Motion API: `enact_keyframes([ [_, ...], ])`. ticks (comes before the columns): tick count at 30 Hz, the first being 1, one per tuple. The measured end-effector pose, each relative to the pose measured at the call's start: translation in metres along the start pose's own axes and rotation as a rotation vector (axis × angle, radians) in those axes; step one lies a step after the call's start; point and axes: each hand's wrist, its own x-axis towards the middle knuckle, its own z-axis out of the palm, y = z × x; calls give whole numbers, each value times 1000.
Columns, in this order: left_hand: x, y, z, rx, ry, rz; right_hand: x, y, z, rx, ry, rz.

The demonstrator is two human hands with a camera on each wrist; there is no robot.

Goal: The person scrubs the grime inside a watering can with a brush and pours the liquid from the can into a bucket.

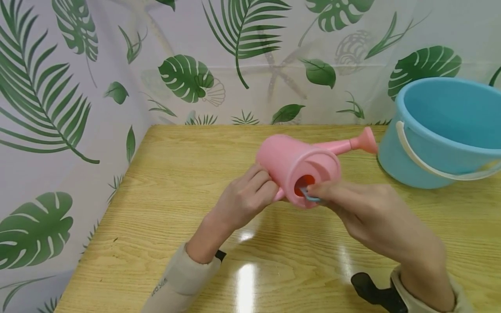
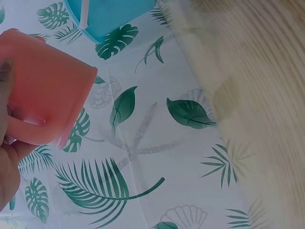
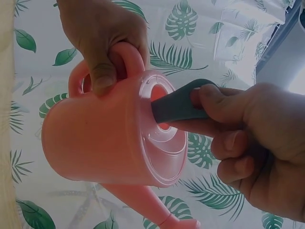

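In the head view's lower right, the right hand [image 1: 375, 213] pinches a blue piece [image 3: 181, 102], its far end hidden inside the pink watering can [image 1: 279, 156]. The can tilts at centre; the left hand [image 1: 246, 198] curls round and partly covers its handle [image 3: 132, 58]. Whether it touches the surface [image 1: 156, 208] is unclear. Farther, upper right, a blue bucket [image 1: 399, 167] is cut off by the edge.
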Motion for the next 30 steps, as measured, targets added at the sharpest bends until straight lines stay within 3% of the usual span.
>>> enact_keyframes([
  [7, -2, -2, -1, 21, -15, -21, 3, -4, 9, -24, 34, 79],
  [10, -2, -2, -1, 32, 0, -24, 3, -6, 11, 31, 69, 158],
  [13, -2, -3, -2, 42, 17, -36, 3, -9, 10, 142, 163, 284],
  [17, -1, -4, -3, 77, 31, -61, 4, -8, 6, 413, 358, 461],
  [19, -2, -5, -2, 93, 42, -72, 5, -8, 3, 548, 438, 509],
  [21, -1, -6, -2, 110, 55, -80, 4, -9, 3, 596, 454, 543],
  [24, -2, -8, -2, 122, 69, -86, 4, -12, 7, 502, 394, 524],
  [26, -2, -8, -2, 129, 66, -90, 5, -15, 11, 371, 328, 488],
  [30, -2, -8, -3, 127, 51, -95, 9, -15, 21, 131, 278, 390],
])
